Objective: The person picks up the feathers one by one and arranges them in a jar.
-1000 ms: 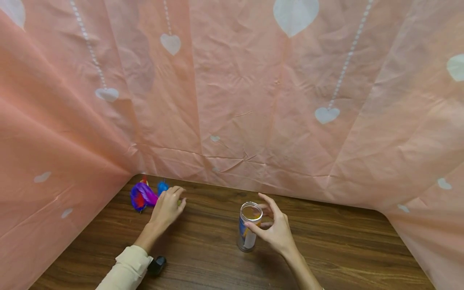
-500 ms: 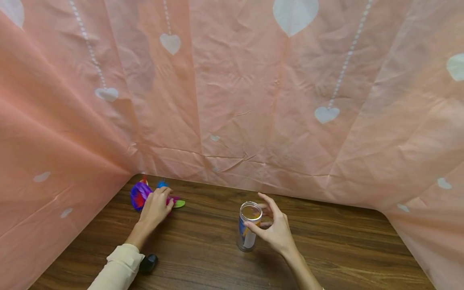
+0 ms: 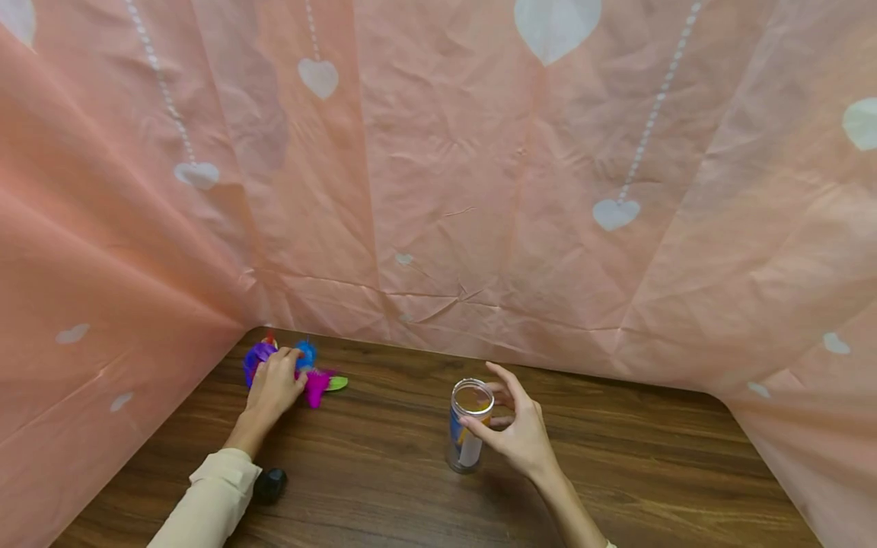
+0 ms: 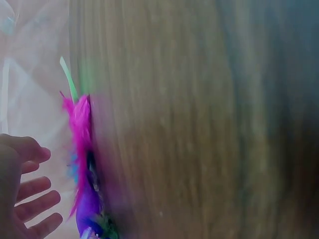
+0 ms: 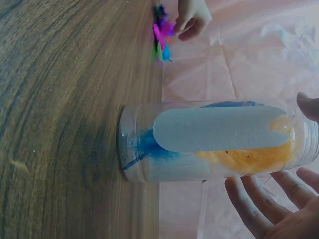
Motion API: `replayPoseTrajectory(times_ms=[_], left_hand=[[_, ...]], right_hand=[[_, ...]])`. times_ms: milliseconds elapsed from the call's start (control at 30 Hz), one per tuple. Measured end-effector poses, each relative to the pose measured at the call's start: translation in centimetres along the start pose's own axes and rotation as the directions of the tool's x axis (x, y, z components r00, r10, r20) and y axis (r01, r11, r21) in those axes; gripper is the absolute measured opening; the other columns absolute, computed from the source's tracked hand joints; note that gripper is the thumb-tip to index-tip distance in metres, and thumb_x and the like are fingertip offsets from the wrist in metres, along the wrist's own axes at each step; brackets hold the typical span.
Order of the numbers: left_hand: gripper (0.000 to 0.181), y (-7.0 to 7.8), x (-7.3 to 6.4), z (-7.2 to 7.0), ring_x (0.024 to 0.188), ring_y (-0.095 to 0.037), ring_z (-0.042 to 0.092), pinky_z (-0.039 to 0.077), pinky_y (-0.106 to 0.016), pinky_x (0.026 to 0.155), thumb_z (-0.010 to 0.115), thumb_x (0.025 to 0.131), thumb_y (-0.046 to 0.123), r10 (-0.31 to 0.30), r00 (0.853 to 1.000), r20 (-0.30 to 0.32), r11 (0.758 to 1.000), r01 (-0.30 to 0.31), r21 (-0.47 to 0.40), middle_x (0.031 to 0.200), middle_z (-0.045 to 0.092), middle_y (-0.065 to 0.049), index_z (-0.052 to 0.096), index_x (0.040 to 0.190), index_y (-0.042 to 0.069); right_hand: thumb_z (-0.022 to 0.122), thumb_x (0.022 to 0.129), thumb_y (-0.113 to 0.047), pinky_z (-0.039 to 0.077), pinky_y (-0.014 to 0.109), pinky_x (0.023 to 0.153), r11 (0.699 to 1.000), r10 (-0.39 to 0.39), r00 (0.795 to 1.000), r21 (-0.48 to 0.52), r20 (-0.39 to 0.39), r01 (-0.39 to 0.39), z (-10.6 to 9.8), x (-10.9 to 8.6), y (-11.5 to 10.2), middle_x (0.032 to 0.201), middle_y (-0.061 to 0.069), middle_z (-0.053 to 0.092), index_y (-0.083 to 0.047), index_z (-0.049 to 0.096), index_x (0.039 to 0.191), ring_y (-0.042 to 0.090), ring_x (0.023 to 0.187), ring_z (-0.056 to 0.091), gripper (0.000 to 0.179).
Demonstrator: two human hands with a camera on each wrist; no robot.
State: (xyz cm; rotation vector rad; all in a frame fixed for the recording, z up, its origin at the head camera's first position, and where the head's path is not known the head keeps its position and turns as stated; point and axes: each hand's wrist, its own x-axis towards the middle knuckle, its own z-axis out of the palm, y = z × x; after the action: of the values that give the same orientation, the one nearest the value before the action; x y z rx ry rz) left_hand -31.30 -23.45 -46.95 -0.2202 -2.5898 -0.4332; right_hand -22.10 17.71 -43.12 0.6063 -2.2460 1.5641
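Note:
On the left of the table lies a small pile of bright feathers: a magenta feather (image 3: 316,387), a green feather (image 3: 337,383), a blue feather (image 3: 306,354) and a purple feather (image 3: 256,361). My left hand (image 3: 274,384) is over the pile, hiding part of it. In the left wrist view its fingers are spread, with nothing between them. My right hand (image 3: 524,434) holds a clear plastic jar (image 3: 462,457) near its open rim, thumb on one side and fingers on the other. The jar stands upright. Through its wall show an orange feather (image 5: 249,158) and a blue feather (image 5: 154,147).
The brown wooden table (image 3: 384,457) has a pink curtain (image 3: 438,228) with white hearts along its back and sides. A small black object (image 3: 270,485) is beside my left wrist. A pale label (image 5: 214,130) covers part of the jar.
My left hand has moved left over the feathers, uncovering the green and magenta ones. My right hand and the jar have stayed in place.

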Motion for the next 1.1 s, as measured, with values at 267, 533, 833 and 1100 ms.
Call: replayPoseTrajectory(times_ms=[267,533,833,1100], left_hand=[[0.033,-0.9,0.3,-0.4,0.104,-0.051,0.063,0.050,-0.065,0.083,0.078,0.084,0.006,-0.049,0.997,0.054,0.998,0.047,0.027,0.112,0.065,-0.033,0.066,0.109,-0.012],[0.039,-1.7,0.5,-0.6,0.110,-0.057,0.058,0.046,-0.069,0.087,0.075,0.088,0.012,-0.140,0.980,0.141,0.990,0.134,0.051,0.120,0.059,-0.037,0.062,0.116,-0.011],[0.051,-2.3,0.4,-0.5,0.116,-0.061,0.053,0.045,-0.074,0.091,0.075,0.091,0.018,-0.237,0.931,0.278,0.972,0.228,0.064,0.126,0.054,-0.042,0.056,0.129,-0.010],[0.044,-2.5,0.7,-0.3,0.107,-0.059,0.060,0.050,-0.070,0.084,0.078,0.088,0.014,-0.210,0.932,0.296,0.978,0.199,0.067,0.117,0.061,-0.039,0.061,0.121,-0.010]], right_hand=[[0.090,0.078,-0.006,0.064,0.035,0.069,1.000,-0.005,1.000,-0.005,0.003,0.005,0.0,0.1,-0.1,0.113,0.022,0.070,0.000,0.046,0.148,0.037,0.092,0.071,0.083],[0.089,0.079,-0.006,0.064,0.036,0.068,1.000,-0.013,1.000,0.010,0.003,0.013,-0.1,0.0,-0.1,0.113,0.023,0.070,0.002,0.046,0.147,0.048,0.092,0.069,0.081],[0.090,0.078,-0.007,0.064,0.034,0.069,1.000,0.005,1.000,0.019,0.006,-0.005,-0.1,-0.1,-0.1,0.114,0.024,0.070,-0.002,0.047,0.148,0.045,0.093,0.070,0.083],[0.090,0.078,-0.007,0.064,0.035,0.069,1.000,0.009,1.000,0.013,0.005,-0.009,-0.1,-0.1,-0.1,0.114,0.023,0.070,-0.001,0.046,0.148,0.043,0.094,0.071,0.083]])
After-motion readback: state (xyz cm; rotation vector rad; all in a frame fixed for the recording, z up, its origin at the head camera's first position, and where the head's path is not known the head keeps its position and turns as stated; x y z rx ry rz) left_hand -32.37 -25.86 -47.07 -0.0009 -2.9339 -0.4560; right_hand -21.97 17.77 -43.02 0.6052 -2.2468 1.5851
